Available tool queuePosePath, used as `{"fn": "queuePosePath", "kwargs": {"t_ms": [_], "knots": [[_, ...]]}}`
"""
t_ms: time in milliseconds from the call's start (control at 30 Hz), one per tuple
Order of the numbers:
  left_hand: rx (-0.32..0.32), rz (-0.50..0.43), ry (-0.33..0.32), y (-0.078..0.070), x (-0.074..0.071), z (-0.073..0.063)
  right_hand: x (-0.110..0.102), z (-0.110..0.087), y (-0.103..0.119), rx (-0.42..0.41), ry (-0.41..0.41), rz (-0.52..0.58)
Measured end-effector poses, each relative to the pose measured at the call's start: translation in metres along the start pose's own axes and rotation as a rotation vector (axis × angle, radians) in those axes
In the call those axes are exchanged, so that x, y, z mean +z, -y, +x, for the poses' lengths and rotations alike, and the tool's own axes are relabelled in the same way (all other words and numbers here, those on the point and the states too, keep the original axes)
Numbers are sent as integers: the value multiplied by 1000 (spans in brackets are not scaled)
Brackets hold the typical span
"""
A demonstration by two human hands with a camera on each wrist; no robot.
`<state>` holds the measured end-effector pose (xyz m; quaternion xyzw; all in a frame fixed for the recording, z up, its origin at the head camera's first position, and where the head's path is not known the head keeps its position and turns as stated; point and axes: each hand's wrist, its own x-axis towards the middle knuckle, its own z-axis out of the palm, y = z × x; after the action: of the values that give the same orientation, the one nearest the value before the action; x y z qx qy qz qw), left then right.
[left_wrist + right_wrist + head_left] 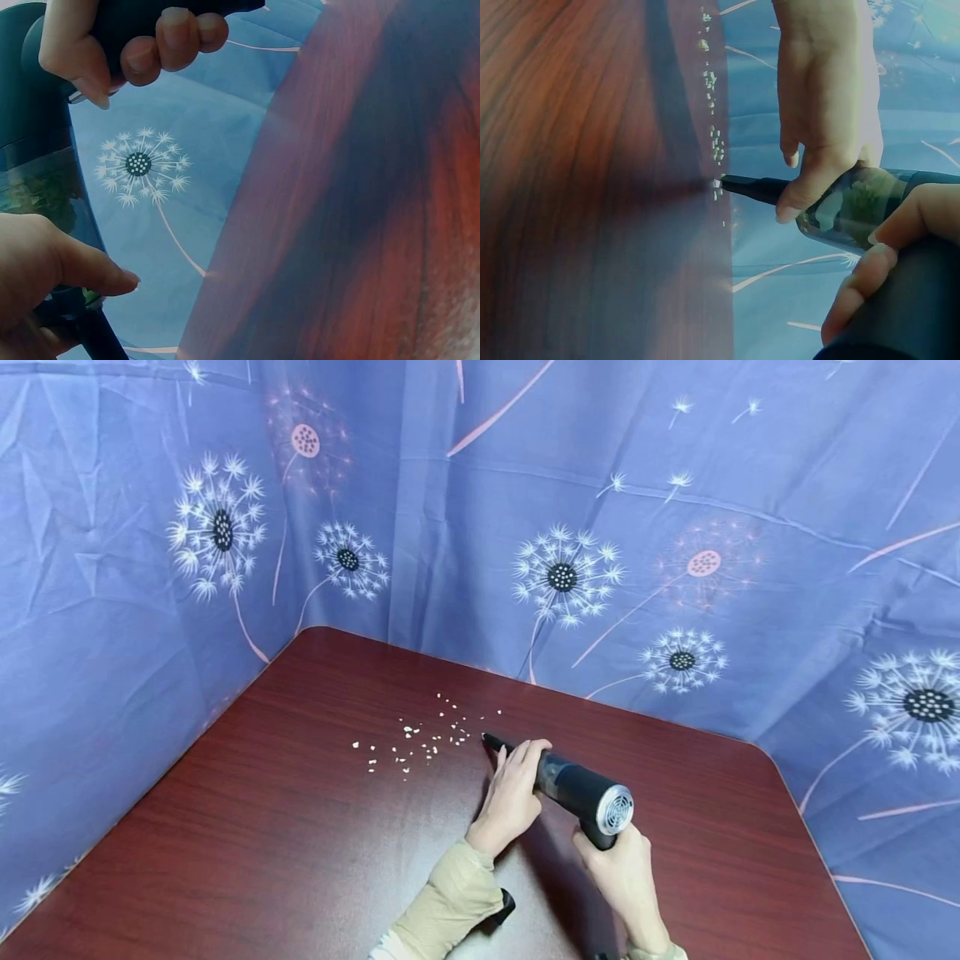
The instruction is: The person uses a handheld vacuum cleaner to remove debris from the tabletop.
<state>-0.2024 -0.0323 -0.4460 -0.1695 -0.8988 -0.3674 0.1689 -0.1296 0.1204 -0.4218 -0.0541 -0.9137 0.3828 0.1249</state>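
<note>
A black handheld vacuum cleaner [573, 785] slants over the table, its narrow nozzle [754, 187] pointing at small white scraps [408, 729]. Those scraps lie scattered left of the nozzle tip in the head view. My left hand [512, 797] grips the front of the vacuum behind the nozzle, thumb along the clear dust cup [45, 184]. Greenish bits show inside the cup. With curled fingers my right hand [622, 877] holds the vacuum's handle below the silver vented end [617, 810]. In the right wrist view the nozzle tip overlaps the nearest scraps.
The dark red wood-grain table [262, 810] has rounded far corners. Blue cloth [480, 527] printed with dandelions hangs behind the table and along its sides. A black camera part [507, 906] sticks out at the left wrist.
</note>
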Motion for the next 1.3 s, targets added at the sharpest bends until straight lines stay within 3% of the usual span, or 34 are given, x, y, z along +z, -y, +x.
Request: {"fn": "queuePosePath", "kwargs": {"t_ms": [167,467,1000,1300], "knots": [[6,-6,13,-3,3,6,1,1,-3,-28,-71,-19],[5,30,28,-7,8,10,-5,4,-6,108,38,97],[-97,-7,64,-5,6,14,-1,14,-5,99,63,78],[-74,-35,74,-1,11,24,4,18,-4,98,23,80]]}}
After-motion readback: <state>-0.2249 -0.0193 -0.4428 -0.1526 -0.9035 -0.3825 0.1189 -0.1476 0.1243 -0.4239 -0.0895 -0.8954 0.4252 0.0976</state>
